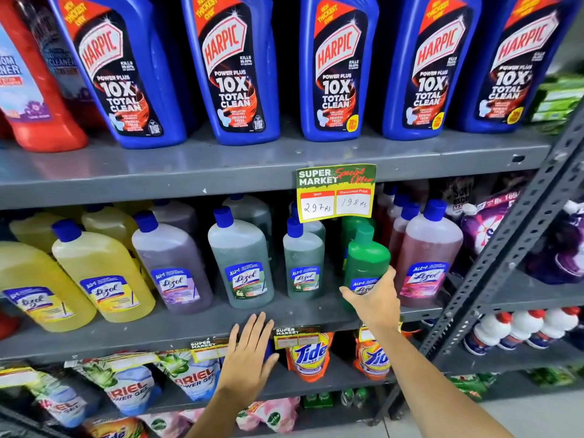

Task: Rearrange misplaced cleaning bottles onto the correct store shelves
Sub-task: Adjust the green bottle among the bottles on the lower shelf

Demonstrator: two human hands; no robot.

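Right hand point(374, 300): wrapped around the lower body of the opaque green plastic Lizol bottle point(366, 260).
Green bottle: upright on the grey metal middle shelf point(177, 330), just below the yellow price card point(336, 192).
Left hand point(248, 355): flat, fingers spread, empty, against that shelf's front edge.

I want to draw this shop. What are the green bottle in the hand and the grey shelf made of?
The green bottle looks like solid-coloured plastic, smooth and slightly glossy: light shines off its shoulder and you cannot see through it. The right hand grips it. The grey shelf looks like painted metal, with a dull sheen, small chips, and a post full of punched holes beside it.
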